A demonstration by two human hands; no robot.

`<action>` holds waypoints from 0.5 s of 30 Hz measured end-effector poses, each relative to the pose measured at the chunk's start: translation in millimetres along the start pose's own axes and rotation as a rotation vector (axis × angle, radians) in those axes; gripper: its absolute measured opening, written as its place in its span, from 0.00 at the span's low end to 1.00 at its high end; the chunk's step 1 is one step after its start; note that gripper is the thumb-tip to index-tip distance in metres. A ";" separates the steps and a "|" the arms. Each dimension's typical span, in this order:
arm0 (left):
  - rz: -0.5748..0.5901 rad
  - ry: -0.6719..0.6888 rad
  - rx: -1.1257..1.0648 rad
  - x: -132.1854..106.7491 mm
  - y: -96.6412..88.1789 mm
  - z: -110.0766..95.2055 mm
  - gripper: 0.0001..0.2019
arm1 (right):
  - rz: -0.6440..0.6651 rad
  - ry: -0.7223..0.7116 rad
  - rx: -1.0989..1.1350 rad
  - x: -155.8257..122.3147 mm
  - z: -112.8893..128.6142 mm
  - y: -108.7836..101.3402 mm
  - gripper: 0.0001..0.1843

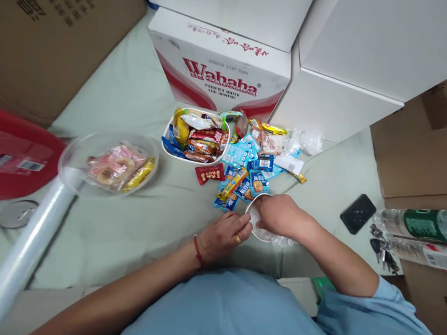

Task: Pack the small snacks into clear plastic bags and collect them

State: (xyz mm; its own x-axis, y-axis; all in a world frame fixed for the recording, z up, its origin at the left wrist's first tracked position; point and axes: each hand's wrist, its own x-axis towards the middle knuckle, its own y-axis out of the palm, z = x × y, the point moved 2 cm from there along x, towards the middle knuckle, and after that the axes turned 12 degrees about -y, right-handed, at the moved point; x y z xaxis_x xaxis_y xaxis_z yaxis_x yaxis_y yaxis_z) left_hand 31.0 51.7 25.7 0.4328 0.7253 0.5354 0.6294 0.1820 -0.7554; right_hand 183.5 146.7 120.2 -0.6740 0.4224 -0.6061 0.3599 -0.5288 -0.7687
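My right hand lies over a small white bowl, fingers curled on its rim. My left hand meets it at the bowl's left edge, fingertips pinched together; what they pinch is hidden. A ring and a red wrist string show on the left. Clear plastic film sits under the bowl. Just beyond lies a pile of loose snack packets, mostly blue ones.
A white tray of snacks stands behind the pile. A film-covered clear bowl with pastries sits left, a roll of film leaning by it. Wahaha box behind; phone, keys, water bottles right.
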 end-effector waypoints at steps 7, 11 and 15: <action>-0.011 -0.039 -0.045 -3.8 9.0 5.5 0.11 | -0.008 -0.029 0.003 1.5 -3.9 6.0 0.14; -0.076 -0.166 -0.116 -9.4 11.5 10.4 0.13 | -0.184 -0.098 0.101 -27.4 -16.4 26.6 0.14; -0.047 -0.183 -0.199 -8.3 10.9 13.5 0.16 | -0.541 -0.145 0.317 -52.6 -28.2 54.9 0.15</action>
State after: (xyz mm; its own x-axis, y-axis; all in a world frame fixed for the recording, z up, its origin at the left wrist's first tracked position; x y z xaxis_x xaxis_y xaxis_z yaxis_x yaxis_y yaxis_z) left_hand 25.6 56.6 7.9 0.2871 0.8305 0.4773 0.7687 0.0976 -0.6321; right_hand 256.9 116.2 104.1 -0.7950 0.5985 -0.0991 -0.2486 -0.4705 -0.8466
